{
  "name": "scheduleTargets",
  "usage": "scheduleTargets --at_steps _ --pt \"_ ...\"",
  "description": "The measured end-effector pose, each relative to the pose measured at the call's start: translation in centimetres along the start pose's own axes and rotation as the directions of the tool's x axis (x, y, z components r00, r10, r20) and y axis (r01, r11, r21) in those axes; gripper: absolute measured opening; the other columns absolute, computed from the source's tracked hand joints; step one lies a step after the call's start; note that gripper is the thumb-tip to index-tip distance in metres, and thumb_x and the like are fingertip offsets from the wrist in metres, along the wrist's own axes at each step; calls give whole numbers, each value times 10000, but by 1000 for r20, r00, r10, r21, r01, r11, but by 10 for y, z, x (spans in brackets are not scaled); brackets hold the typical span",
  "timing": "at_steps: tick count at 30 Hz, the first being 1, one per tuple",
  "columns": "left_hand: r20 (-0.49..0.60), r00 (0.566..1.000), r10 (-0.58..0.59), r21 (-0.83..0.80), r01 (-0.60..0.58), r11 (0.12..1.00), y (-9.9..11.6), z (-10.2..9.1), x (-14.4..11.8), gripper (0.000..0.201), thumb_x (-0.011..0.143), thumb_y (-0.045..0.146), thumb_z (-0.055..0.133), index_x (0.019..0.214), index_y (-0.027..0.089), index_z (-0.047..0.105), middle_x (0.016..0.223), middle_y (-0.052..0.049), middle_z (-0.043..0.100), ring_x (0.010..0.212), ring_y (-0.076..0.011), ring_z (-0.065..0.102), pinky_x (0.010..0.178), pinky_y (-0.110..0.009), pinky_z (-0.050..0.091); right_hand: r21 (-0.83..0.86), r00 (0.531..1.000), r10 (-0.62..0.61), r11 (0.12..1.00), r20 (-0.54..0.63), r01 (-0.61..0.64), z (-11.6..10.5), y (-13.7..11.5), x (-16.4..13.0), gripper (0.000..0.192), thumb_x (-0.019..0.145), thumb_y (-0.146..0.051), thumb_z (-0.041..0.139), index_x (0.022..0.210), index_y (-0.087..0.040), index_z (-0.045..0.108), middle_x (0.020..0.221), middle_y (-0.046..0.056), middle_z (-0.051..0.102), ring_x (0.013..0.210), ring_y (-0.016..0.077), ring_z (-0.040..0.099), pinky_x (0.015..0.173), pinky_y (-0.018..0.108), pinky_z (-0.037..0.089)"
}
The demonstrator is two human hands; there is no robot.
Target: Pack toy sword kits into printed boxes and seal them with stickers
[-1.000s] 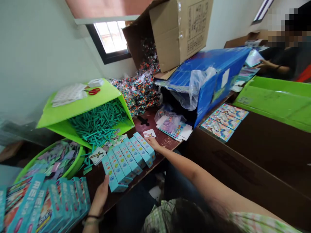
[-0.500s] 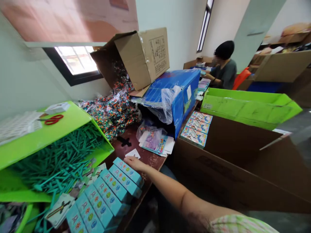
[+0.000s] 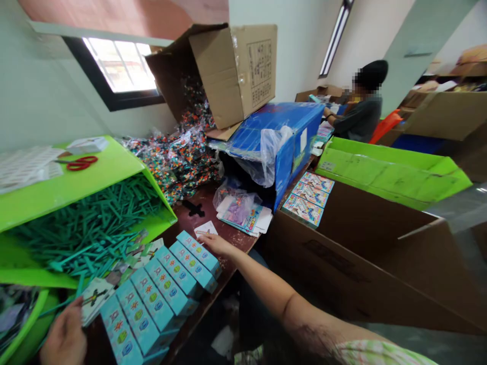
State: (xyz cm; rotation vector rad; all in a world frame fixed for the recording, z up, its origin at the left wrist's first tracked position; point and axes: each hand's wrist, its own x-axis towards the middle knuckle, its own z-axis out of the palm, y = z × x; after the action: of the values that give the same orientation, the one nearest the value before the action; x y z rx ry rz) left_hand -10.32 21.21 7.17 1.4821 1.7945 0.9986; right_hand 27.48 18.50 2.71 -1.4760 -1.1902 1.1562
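The left hand (image 3: 65, 334) has reappeared at lower left, fingers against the card stack (image 3: 92, 300); the right hand (image 3: 216, 244) remains at the white card (image 3: 206, 229), mid-frame. Both now attend cards; whether either's fingers are clamped, I cannot tell.

The left hand (image 3: 66, 332), against the nearest small box (image 3: 119, 332) a second ago and then out of sight, is back in view, its fingertips now at the left edge of a stack of cards (image 3: 95, 299). The larger boxes beside it have left the frame; far beyond the right hand (image 3: 215, 243), a co-worker (image 3: 363, 116) shows more fully.
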Motion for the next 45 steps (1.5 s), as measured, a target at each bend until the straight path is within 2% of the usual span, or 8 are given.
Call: scheduleTargets --at_steps 3,6,12,20,24,31,37,45 --pt "27 903 429 227 -423 877 52 18 0 418 939 552 462 1135 224 632 1301 -139 664 1340 -412 573 1169 -649 436 -7 1000 -11 1000 1 11 -3 6 2 394 1038 -437 476 1134 -199 776 1172 65 763 1074 205 681 1019 358 517" --pt "245 617 748 213 -787 579 98 65 -9 463 990 530 445 1192 175 662 1292 -150 686 1295 -332 610 1177 -563 455 -44 999 -21 999 42 23 -4 10 11 444 1035 -450 462 1158 -158 773 1145 89 771 1031 196 695 949 332 542" --pt "694 278 664 112 -953 282 130 159 -32 454 1041 495 475 1391 256 636 1502 -89 618 1475 -288 456 1259 -561 298 -281 998 -42 958 47 54 -9 5 50 314 995 -339 543 1039 -149 788 1015 64 786 967 194 705 879 297 538" --pt "756 270 596 79 -942 327 101 169 -25 423 1040 492 500 1366 269 653 1421 -106 653 1466 -292 456 1247 -576 307 -643 983 -95 765 -160 -31 -13 -1 128 357 954 -154 623 1305 -94 648 1398 238 617 1332 317 531 1120 456 409" --pt "700 270 662 69 -947 313 87 172 -24 399 1040 480 499 1351 289 661 1441 -94 639 1469 -297 456 1247 -583 312 -703 973 -101 707 -207 -76 -10 -3 136 215 1006 -275 626 1162 -137 682 1280 143 666 1238 263 592 1080 471 472" --pt "606 206 768 51 -974 222 70 186 -6 380 1033 446 498 1344 321 675 1388 -69 680 1412 -303 517 1211 -584 366 -591 971 -40 799 -237 -111 -45 -12 104 269 995 -205 581 1181 -178 773 1126 85 784 1065 223 712 937 304 545" --pt "620 233 749 73 -968 241 71 188 -2 375 1018 428 507 1323 323 700 1395 -71 676 1408 -307 523 1193 -580 397 -456 999 -13 890 42 30 -99 -38 54 220 950 -240 667 1041 -121 829 829 30 786 699 130 662 688 213 514" --pt "629 234 741 87 -969 231 76 186 1 362 1010 404 504 1278 280 714 1338 -87 705 1366 -304 553 1188 -585 400 -315 941 -272 891 203 326 12 -109 120 476 882 -462 795 1286 -216 740 1219 52 770 1094 194 712 914 215 551"
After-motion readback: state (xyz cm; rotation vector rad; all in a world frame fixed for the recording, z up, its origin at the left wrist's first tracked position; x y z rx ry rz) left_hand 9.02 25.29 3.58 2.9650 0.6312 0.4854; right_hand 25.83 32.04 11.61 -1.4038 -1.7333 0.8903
